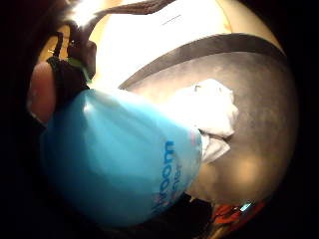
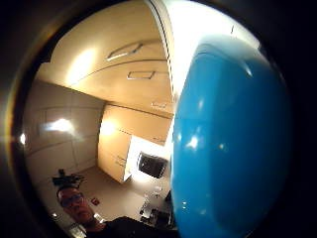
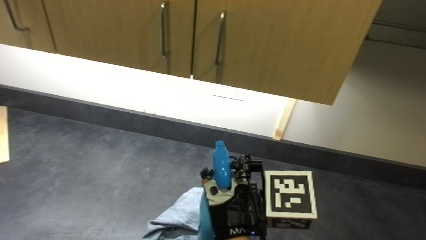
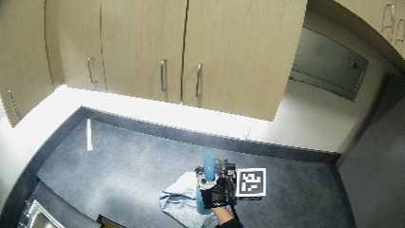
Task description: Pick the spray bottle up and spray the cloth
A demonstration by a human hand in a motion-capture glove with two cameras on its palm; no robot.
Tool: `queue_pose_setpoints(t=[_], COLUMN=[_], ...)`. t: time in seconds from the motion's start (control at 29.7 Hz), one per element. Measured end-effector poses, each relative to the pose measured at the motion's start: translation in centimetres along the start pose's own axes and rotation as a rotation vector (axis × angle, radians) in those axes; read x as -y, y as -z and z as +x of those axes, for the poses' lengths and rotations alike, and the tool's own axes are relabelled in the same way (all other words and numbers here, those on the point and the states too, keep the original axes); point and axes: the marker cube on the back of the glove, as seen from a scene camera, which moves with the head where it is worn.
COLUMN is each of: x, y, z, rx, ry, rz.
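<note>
Fingers [image 4: 223, 189] curled round spray bottle [image 4: 207, 173] above cloth [image 4: 179, 197].

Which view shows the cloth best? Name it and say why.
The little finger side palm view: the cloth lies crumpled on the grey counter beyond the spray bottle. The outside views show it partly behind the bottle and right hand. The thumb side view shows none.

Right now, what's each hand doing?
Right hand: fingers curled round the blue spray bottle, held above the cloth.
Other hand: not in view.
</note>
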Motion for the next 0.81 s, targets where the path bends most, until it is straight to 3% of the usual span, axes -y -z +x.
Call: queue_pose_setpoints(t=[0.81], x=[1.7], y=[-8.7], z=[-3.6], rx=[0.11], ry=[0.065], rz=[-0.044])
